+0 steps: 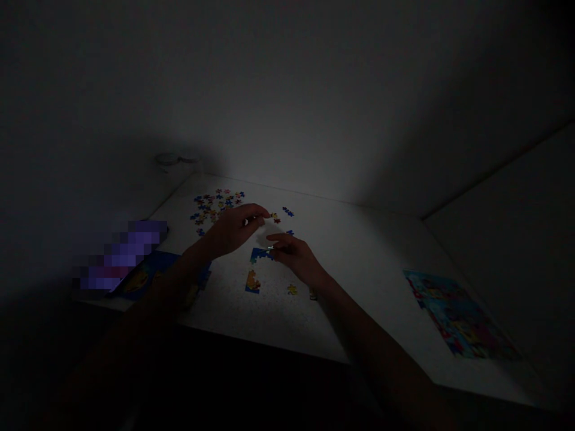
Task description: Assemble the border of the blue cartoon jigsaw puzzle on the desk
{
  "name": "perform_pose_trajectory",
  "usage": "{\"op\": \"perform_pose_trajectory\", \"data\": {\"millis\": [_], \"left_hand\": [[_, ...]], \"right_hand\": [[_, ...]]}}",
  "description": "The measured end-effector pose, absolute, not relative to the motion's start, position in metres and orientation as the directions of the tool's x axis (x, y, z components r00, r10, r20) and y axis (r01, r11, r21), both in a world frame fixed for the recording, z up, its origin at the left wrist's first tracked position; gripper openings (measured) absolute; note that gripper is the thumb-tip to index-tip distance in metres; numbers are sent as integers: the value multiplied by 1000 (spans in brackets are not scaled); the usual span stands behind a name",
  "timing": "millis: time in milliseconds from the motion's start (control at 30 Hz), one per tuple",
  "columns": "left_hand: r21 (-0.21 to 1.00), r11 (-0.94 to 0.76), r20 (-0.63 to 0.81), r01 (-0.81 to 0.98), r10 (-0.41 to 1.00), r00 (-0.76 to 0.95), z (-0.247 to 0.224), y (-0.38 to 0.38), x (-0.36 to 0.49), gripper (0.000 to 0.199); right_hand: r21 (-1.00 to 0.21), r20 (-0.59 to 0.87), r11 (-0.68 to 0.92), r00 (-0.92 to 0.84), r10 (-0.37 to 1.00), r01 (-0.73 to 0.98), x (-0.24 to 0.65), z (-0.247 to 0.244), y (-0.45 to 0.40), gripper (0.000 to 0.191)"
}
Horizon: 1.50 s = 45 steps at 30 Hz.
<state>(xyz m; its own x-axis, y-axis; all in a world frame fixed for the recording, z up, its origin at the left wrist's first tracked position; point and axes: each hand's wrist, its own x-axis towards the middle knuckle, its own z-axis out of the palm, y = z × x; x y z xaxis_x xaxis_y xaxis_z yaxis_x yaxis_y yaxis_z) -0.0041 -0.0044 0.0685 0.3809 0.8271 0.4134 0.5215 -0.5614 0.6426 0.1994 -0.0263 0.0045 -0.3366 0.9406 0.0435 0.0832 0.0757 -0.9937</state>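
Left hand [229,230]: grip narrow, fingertips just beside a loose jigsaw piece [274,217]; in this low light, whether it holds anything cannot be determined. Right hand [294,257]: grip narrow, fingertips at the edge of a joined blue jigsaw section [259,255]; any hold is likewise unclear. The section lies on the white surface [359,257]. A scatter of loose pieces [215,206] lies beyond. A printed puzzle picture [458,314] lies to the right.

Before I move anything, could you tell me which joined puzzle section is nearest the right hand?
The upper, mostly blue section, right at the fingertips of the right hand; the other section, with its orange patch, lies lower, further from that hand.
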Motion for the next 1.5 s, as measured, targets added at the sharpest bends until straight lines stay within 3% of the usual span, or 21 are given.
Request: {"op": "perform_pose_trajectory", "data": {"millis": [133, 233, 367, 433, 567, 733, 867, 1200, 1500], "left_hand": [[536, -672, 539, 510, 738, 406, 95, -21, -8, 20], [513, -696, 546, 503, 717, 434, 99, -40, -14, 20], [426, -692, 416, 583, 722, 553, 71, -81, -17, 23], [368, -631, 371, 683, 773, 515, 49, -104, -16, 24], [286, -564, 464, 775, 789, 402, 12, -137, -11, 29], [251, -574, 548, 779, 748, 375, -2, -147, -6, 30], [270, -561, 485, 782, 781, 393, 0, -145, -4, 31], [291, -551, 433, 782, 805, 406, -5, -145, -4, 31], [271, -539, 426, 797, 810, 403, -1, -146, -3, 29]], "right_hand": [[-993, 9, 50, -367, 930, 103, 200, 7, -28, 16], [-992, 1, 48, -378, 926, 115, 201, 9, -29, 15], [-988, 20, 81, -404, 915, 135, 201, 10, -30, 14], [-984, 28, 97, -408, 912, 147, 199, 8, -31, 13], [-975, 23, 115, -428, 903, 189, 193, 2, -32, 10], [-961, -37, 101, -480, 876, 258, 189, 3, -32, 14], [-954, -73, 82, -489, 869, 288, 187, 1, -33, 13], [-877, 42, 269, -495, 868, 398, 182, 8, -42, 13], [-839, 62, 334, -534, 843, 429, 180, 6, -46, 18]]}}
